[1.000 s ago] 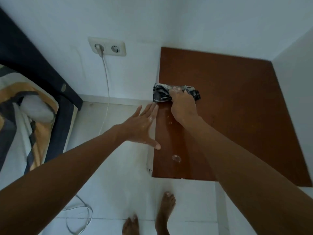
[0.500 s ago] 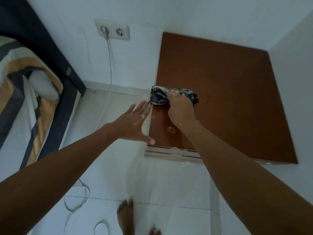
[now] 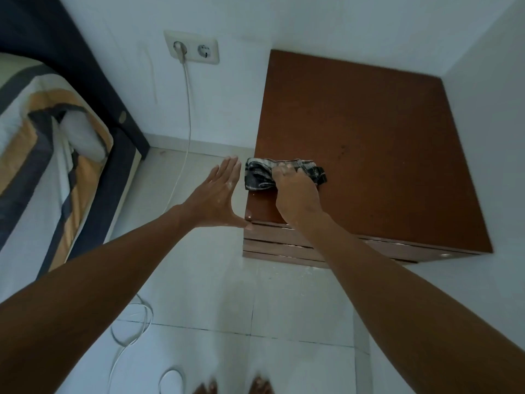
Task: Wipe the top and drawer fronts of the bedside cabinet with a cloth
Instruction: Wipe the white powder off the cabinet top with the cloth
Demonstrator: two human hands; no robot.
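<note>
One cabinet (image 3: 369,143), right hand (image 3: 295,191) gripping one cloth (image 3: 258,173), left hand (image 3: 216,197) spread open

Soft, dim, bluish daylight is filling the room evenly, with no glare. Faint shadows are falling beneath the cabinet (image 3: 369,143) onto the floor (image 3: 216,302). Wide-angle distortion is bending the walls at the edges. The feet (image 3: 235,389) at the bottom are blurring.
</note>
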